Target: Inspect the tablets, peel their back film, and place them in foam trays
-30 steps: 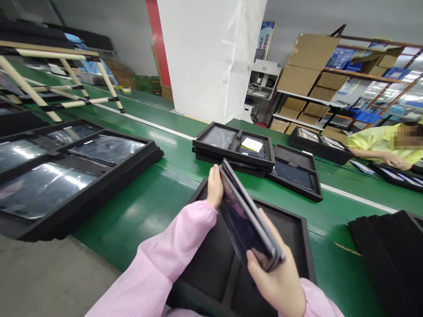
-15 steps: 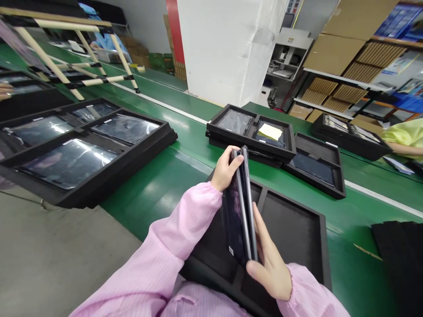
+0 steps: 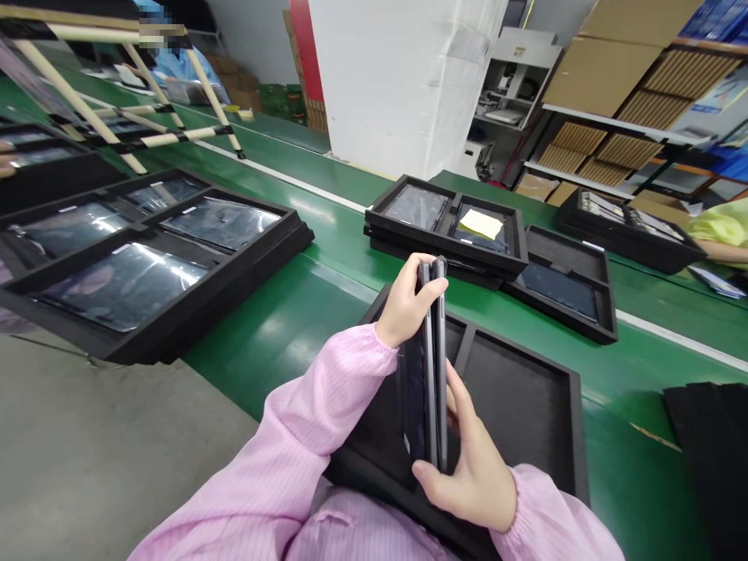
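Note:
Two thin dark tablets in clear wrap (image 3: 431,374) stand on edge, held together above a black foam tray (image 3: 526,389) with empty compartments. My left hand (image 3: 403,304) grips their far top corner, fingers curled over the edge. My right hand (image 3: 467,467) clasps their near bottom end, thumb on the left face and fingers along the right. Both my sleeves are pink.
A large black tray of wrapped tablets (image 3: 146,265) lies left on the green belt (image 3: 280,327). Stacked trays (image 3: 447,226), one holding a yellow slip, sit ahead, another tray (image 3: 561,288) beside them. A person in yellow (image 3: 721,234) works far right. Black foam sheets (image 3: 713,444) lie right.
The tablets have swung from a slanted, fanned pose to nearly upright and pressed together. My left hand has wrapped over their top corner, and my view has shifted slightly left.

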{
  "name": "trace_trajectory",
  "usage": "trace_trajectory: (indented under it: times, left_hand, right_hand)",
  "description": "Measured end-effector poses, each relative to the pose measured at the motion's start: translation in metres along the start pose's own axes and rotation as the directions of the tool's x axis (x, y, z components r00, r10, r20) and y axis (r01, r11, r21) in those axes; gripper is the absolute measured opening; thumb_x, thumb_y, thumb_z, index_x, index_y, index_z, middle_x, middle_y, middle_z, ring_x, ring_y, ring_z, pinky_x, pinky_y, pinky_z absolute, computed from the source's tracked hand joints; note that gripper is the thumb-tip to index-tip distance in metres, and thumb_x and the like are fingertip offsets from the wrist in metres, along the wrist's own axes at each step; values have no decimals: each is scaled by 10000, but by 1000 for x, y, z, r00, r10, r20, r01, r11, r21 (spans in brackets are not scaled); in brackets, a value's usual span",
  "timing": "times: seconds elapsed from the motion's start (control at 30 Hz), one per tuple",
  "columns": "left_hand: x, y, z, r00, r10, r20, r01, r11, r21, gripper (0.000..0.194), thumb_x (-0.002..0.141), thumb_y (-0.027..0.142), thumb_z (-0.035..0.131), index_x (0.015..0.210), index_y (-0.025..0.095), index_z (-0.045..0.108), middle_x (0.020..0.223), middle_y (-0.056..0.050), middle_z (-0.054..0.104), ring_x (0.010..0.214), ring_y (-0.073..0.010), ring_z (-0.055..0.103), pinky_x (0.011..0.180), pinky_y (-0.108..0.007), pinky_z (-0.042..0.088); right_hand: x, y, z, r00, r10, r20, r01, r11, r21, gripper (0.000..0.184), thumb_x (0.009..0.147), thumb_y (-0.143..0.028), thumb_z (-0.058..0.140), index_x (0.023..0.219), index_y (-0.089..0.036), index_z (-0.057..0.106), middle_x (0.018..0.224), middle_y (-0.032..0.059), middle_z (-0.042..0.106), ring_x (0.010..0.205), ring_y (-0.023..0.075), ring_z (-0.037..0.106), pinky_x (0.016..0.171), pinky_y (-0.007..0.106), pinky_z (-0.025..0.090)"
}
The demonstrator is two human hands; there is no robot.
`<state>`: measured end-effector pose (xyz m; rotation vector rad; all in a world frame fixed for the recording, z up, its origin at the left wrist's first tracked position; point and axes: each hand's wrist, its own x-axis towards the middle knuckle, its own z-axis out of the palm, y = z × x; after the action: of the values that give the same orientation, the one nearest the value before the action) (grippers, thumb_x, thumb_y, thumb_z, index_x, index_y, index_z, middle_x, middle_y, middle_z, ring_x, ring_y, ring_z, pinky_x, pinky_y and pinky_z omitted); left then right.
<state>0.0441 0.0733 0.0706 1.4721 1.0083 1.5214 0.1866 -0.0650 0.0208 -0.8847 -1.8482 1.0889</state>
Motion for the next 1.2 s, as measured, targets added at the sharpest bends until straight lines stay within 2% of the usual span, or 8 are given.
trace_trajectory:
  times: [0.23, 0.37, 0.57, 0.83, 0.93, 1.03, 1.13, 1.2]
  left_hand:
    - [-1, -2, 2, 1000, -3, -10, 3, 998, -67, 447, 772, 360, 540, 1191, 206, 523, 1095, -52, 583, 1044, -217, 545, 974, -348, 403]
    - [-2, -2, 2, 1000, -11, -24, 10, 999, -44, 395, 795, 338, 518, 1164, 199, 545, 1147, -65, 598, 1103, -229, 541, 1023, -364, 387]
    - [-3, 3, 3, 999, 18, -41, -17, 1000, 26, 275, 818, 298, 488, 1067, 218, 573, 1121, -49, 621, 1095, -231, 545, 1030, -366, 383]
    - [-3, 2, 3, 998, 64, -21, -63, 997, 47, 299, 838, 301, 453, 1108, 236, 564, 1099, -35, 600, 1060, -218, 536, 1015, -352, 374]
    - [-5, 3, 3, 999, 54, -9, -53, 997, 57, 291, 844, 304, 460, 1112, 245, 557, 1080, -35, 596, 1055, -224, 528, 1020, -362, 367]
    - [-7, 4, 3, 998, 48, 35, -49, 998, 38, 306, 846, 328, 460, 1127, 247, 551, 1086, -44, 583, 1063, -239, 515, 1018, -381, 368]
    - [-11, 5, 1, 986, 71, 149, -71, 997, -6, 397, 772, 293, 479, 1162, 254, 542, 1126, -49, 570, 1100, -267, 497, 1039, -416, 357]
    - [-12, 6, -2, 963, 98, 251, -96, 995, -18, 515, 682, 255, 492, 1196, 260, 521, 1164, -50, 552, 1126, -286, 484, 1058, -442, 344]
  right_hand:
    - [3, 1, -3, 1000, 20, 15, -20, 1000, 22, 1025, 730, -151, 639, 1563, -323, 68, 1542, 101, 394, 1385, 314, 428, 1088, 542, 417]
    - [5, 0, -5, 999, 24, 22, -25, 999, 42, 1015, 733, -153, 637, 1564, -315, 78, 1535, 104, 409, 1376, 308, 442, 1088, 528, 423]
    - [7, -1, -5, 999, 33, 22, -34, 997, 62, 1005, 736, -146, 623, 1563, -331, 84, 1535, 89, 412, 1380, 297, 438, 1092, 532, 417]
    - [6, -1, -5, 999, 27, 26, -29, 997, 72, 990, 762, -178, 648, 1564, -325, 86, 1532, 94, 417, 1384, 298, 433, 1101, 533, 407]
    - [6, -1, -6, 999, 40, 1, -40, 996, 85, 891, 830, -267, 666, 1552, -294, 144, 1521, 119, 430, 1369, 298, 455, 1096, 519, 419]
    - [12, 0, -8, 997, 34, -71, -25, 993, 118, 675, 923, -390, 610, 1500, -268, 281, 1482, 127, 483, 1340, 283, 494, 1090, 478, 440]
    - [25, 0, -10, 989, 6, -151, 13, 992, 124, 512, 988, -450, 500, 1456, -272, 392, 1461, 92, 517, 1334, 255, 502, 1099, 434, 440]
    - [36, -1, -12, 980, -12, -196, 38, 991, 129, 480, 1012, -474, 426, 1444, -264, 439, 1464, 75, 518, 1353, 252, 481, 1128, 440, 405]
